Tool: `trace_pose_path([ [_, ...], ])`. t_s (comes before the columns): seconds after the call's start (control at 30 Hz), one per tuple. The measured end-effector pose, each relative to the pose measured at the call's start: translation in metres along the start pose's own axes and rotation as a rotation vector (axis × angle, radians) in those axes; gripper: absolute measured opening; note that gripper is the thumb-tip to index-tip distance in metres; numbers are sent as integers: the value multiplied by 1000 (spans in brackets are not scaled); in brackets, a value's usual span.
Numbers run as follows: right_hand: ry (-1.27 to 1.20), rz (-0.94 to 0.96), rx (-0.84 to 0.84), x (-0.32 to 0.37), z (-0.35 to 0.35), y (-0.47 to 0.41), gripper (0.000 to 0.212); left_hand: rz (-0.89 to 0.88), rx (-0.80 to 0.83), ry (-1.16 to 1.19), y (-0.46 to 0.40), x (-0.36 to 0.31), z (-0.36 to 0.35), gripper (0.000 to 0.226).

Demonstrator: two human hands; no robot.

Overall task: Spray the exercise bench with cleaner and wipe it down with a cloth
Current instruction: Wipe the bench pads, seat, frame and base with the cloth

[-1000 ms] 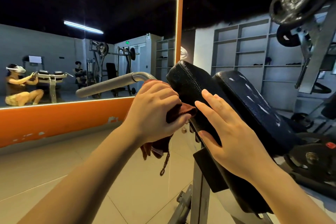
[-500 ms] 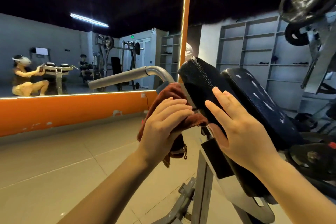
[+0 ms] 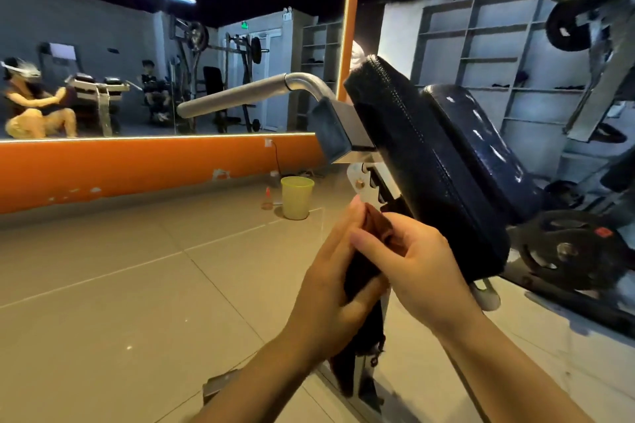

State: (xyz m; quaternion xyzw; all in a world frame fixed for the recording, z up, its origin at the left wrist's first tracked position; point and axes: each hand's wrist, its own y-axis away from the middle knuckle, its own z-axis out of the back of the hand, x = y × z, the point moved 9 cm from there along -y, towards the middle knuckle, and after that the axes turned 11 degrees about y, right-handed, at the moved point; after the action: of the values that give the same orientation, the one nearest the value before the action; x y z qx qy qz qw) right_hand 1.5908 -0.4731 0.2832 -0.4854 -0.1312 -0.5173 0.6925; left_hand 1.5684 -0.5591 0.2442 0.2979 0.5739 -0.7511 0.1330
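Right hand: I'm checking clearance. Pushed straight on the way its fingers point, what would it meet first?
The brown cloth it already pinches, then the left hand right behind; depth beyond is unclear.

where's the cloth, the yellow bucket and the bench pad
cloth (image 3: 362, 271), head view, dark fold between the two hands
yellow bucket (image 3: 297, 197), head view, front wall
bench pad (image 3: 422, 161), head view, stitched side face
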Motion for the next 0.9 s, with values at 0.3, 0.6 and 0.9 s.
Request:
trace_pose_path([
  [0.3, 79, -128, 164, -30, 2, 52, 16, 656, 122, 402, 53, 52, 14, 44],
  [0.6, 206, -253, 394, -85, -9, 106, 12, 760, 551, 306, 86, 68, -21, 20],
  [0.9, 369, -376, 556, -139, -6, 145, 21, 633, 1049, -258, 118, 78, -70, 17],
])
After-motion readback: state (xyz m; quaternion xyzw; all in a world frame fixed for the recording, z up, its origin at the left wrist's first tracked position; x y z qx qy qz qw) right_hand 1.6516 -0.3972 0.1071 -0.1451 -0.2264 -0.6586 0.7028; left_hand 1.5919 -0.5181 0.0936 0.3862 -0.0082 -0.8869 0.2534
